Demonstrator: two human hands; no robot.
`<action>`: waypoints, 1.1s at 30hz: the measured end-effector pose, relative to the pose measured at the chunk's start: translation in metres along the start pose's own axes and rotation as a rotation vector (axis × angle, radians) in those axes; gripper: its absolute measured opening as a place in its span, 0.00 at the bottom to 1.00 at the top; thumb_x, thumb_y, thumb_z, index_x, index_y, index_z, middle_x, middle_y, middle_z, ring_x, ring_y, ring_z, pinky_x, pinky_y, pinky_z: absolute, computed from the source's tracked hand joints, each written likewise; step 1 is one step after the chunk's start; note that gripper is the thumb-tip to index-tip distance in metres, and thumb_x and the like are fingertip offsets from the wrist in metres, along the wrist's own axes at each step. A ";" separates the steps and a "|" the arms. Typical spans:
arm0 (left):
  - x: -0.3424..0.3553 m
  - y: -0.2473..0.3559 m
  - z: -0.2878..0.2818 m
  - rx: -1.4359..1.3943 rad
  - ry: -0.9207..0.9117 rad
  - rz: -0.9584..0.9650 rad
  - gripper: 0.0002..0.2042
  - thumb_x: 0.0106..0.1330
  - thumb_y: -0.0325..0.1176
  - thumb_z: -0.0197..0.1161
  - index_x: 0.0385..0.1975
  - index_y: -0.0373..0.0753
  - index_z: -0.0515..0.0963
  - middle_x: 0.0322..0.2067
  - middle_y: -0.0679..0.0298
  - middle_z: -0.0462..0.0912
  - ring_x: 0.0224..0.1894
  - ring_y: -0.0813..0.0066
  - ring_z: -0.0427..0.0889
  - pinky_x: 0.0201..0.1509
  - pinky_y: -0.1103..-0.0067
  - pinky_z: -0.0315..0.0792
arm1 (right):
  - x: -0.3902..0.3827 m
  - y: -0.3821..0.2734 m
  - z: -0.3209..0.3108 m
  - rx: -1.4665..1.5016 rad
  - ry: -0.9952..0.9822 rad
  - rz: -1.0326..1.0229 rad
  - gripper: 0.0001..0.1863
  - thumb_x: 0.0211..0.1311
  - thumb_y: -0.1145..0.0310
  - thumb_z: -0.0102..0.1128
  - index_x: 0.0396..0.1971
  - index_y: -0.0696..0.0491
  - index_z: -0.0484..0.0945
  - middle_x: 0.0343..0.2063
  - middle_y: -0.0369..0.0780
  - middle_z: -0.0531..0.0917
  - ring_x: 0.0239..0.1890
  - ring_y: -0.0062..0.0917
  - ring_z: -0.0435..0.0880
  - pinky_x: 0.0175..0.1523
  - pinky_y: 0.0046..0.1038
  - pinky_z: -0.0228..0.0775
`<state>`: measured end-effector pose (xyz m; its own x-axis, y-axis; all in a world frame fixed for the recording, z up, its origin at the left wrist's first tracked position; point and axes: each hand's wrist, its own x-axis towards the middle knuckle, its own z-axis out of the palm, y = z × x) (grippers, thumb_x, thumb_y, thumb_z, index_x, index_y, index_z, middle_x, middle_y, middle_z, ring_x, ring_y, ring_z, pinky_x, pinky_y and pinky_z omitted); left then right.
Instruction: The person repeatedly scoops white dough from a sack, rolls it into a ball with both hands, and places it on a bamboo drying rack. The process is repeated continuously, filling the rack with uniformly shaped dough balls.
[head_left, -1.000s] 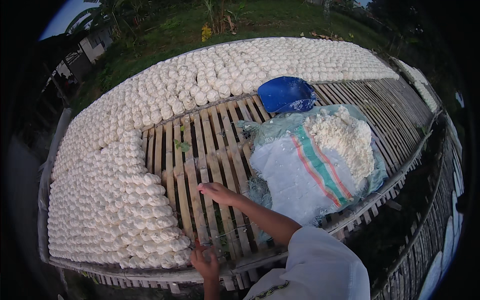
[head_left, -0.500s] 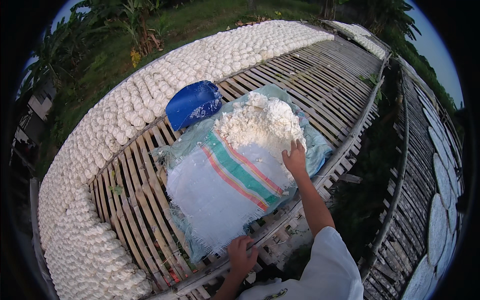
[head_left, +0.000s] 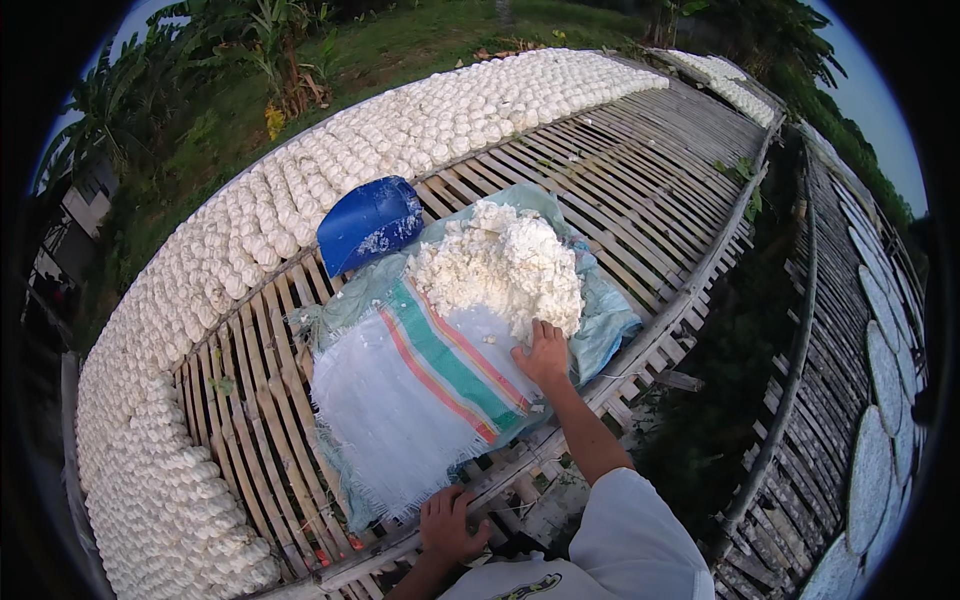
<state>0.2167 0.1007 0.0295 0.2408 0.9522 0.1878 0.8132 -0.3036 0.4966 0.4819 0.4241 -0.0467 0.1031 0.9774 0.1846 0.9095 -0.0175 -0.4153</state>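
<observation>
A heap of white, crumbly, dough-like stuff (head_left: 500, 262) lies on a pale blue-green plastic sheet (head_left: 612, 305). The near part of the heap borders a white woven sack (head_left: 390, 420) with green, red and yellow stripes and frayed edges. My right hand (head_left: 543, 356) is at the heap's near right edge, its fingers spread and touching the crumbs or the sack's corner. Below the sack's frayed end, my left hand (head_left: 452, 525) has its fingers bent over the bamboo rail (head_left: 515, 477). A blue curved plastic scoop-like piece (head_left: 370, 225), smeared with white, stands beyond the sheet on the left.
Rows of small white rounded lumps (head_left: 240, 225) cover the far and left parts of the slatted bamboo rack (head_left: 600, 160). Across a dark gap on the right stands a second slatted rack (head_left: 810, 450) with grey-white round discs (head_left: 872, 480). Grass and banana plants grow behind.
My right hand has come down and left from above the heap's right side to its near edge. My left hand stays at the rail. The whole view has shifted a little.
</observation>
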 end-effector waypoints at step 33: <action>-0.002 -0.015 0.002 -0.026 -0.011 -0.027 0.25 0.59 0.51 0.71 0.54 0.46 0.82 0.54 0.60 0.79 0.57 0.58 0.79 0.61 0.61 0.70 | -0.009 0.008 0.004 -0.306 0.030 -0.638 0.21 0.60 0.51 0.68 0.51 0.43 0.87 0.47 0.38 0.82 0.55 0.38 0.80 0.57 0.46 0.77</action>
<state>0.2051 0.1035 0.0196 0.2250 0.9604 0.1645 0.8053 -0.2783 0.5235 0.4865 0.4160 -0.0547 -0.4806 0.8102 0.3354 0.8679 0.4941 0.0501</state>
